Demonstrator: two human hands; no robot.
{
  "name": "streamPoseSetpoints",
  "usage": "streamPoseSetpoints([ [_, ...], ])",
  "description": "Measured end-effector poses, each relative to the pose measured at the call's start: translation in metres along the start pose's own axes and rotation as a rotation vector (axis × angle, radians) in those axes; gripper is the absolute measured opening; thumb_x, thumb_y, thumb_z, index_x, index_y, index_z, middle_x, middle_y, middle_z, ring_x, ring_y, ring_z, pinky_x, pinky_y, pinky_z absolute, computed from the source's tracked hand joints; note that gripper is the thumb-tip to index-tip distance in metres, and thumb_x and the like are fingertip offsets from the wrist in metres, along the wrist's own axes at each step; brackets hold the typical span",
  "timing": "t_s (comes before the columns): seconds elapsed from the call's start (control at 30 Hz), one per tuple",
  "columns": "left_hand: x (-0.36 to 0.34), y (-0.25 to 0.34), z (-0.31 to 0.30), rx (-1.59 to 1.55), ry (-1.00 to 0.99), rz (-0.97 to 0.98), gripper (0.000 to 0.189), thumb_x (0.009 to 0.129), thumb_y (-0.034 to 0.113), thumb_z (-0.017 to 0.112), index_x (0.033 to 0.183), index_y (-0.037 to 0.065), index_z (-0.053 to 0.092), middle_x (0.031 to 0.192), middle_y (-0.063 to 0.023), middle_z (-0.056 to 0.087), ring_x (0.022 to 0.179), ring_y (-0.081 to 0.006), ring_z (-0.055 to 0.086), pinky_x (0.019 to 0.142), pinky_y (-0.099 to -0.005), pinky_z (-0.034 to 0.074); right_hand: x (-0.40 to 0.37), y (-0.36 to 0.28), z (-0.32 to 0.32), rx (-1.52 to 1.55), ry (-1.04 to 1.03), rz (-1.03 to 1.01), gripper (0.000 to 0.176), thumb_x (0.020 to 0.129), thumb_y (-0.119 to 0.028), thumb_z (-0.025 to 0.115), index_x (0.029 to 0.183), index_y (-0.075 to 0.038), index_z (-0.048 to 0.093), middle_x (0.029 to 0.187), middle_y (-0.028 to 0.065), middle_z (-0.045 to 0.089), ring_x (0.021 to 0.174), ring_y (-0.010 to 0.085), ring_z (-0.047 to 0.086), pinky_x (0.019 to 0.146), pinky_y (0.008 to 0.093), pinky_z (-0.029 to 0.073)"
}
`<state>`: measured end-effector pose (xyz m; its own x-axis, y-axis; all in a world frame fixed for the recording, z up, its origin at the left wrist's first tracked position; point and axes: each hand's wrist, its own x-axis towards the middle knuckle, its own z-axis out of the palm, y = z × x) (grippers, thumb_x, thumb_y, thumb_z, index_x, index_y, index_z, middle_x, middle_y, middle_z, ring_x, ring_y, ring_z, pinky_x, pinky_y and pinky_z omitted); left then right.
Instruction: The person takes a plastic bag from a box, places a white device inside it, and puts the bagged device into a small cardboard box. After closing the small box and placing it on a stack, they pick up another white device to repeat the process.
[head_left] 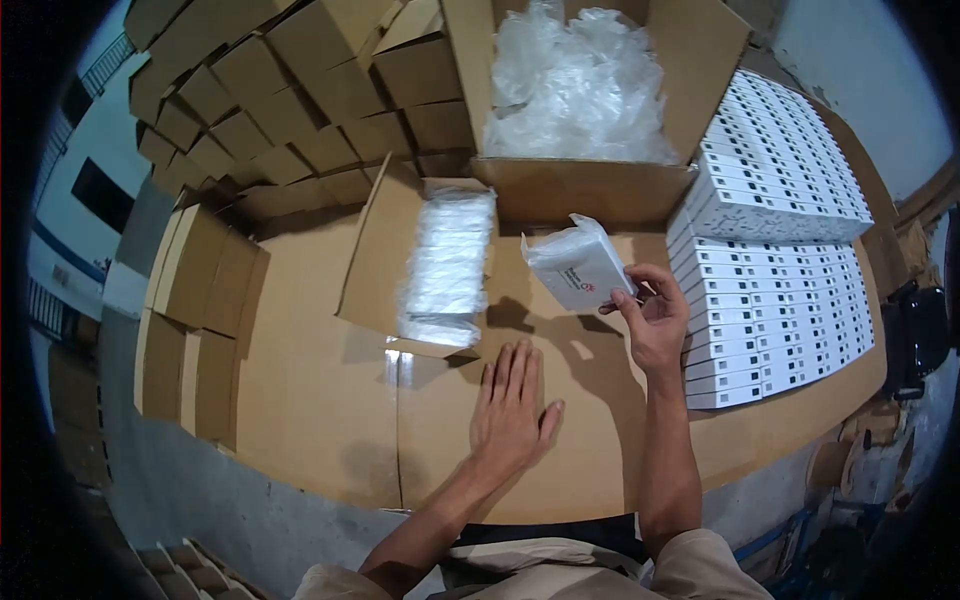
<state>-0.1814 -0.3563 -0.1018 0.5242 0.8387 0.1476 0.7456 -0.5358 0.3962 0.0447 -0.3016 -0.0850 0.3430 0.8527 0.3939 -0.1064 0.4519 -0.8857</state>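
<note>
Between the thumb and fingers of my right hand (657,312) is a flat white box in a clear plastic bag (580,268), held tilted above the table. Small print and a red mark show on its face; the loose end of the bag sticks out at the upper left. My left hand (515,400) lies flat on the cardboard-covered table (320,400), fingers stretched out, holding nothing. Just beyond its fingertips stands an open carton (380,250) filled with a row of plastic-wrapped packs (447,265).
On the right rise stacked rows of white boxes (770,320). A large carton (590,190) of crumpled clear plastic bags (575,85) stands at the back. Brown cartons (290,90) are piled at the back left, and more closed cartons (195,270) line the left edge.
</note>
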Motion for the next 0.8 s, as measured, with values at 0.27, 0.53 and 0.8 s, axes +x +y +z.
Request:
streamPoseSetpoints([
  [0.27,-0.068,0.003,-0.024,0.067,-0.163,-0.068,0.078,0.098,0.046,0.058,0.155,-0.002,0.038,0.163,-0.0209,0.035,0.152,-0.0425,0.028,0.122,-0.0589,0.024,-0.021,-0.016,0.085,0.126,-0.168,-0.008,0.036,0.090,0.015,0.068,0.122,0.003,0.059,0.116,0.0123,0.061,0.102,0.0211,0.068,0.086,0.0345,0.064],
  [0.53,-0.103,0.000,-0.027,0.047,-0.171,-0.078,0.076,0.096,0.047,0.061,0.155,0.003,0.043,0.163,-0.0162,0.037,0.151,-0.0420,0.030,0.120,-0.0597,0.026,-0.017,-0.013,0.104,-0.219,-0.298,-0.241,0.036,0.082,0.013,0.075,0.115,-0.001,0.068,0.107,0.0155,0.070,0.094,0.0226,0.072,0.078,0.0321,0.063],
  [0.8,-0.101,0.000,-0.029,0.023,-0.138,-0.068,0.074,0.095,0.045,0.062,0.154,0.003,0.045,0.162,-0.0163,0.040,0.149,-0.0421,0.033,0.119,-0.0588,0.029,-0.006,-0.019,0.109,-0.497,-0.425,-0.426,0.043,0.078,0.011,0.078,0.118,-0.005,0.071,0.100,0.0147,0.070,0.090,0.0279,0.072,0.073,0.0368,0.060],
])
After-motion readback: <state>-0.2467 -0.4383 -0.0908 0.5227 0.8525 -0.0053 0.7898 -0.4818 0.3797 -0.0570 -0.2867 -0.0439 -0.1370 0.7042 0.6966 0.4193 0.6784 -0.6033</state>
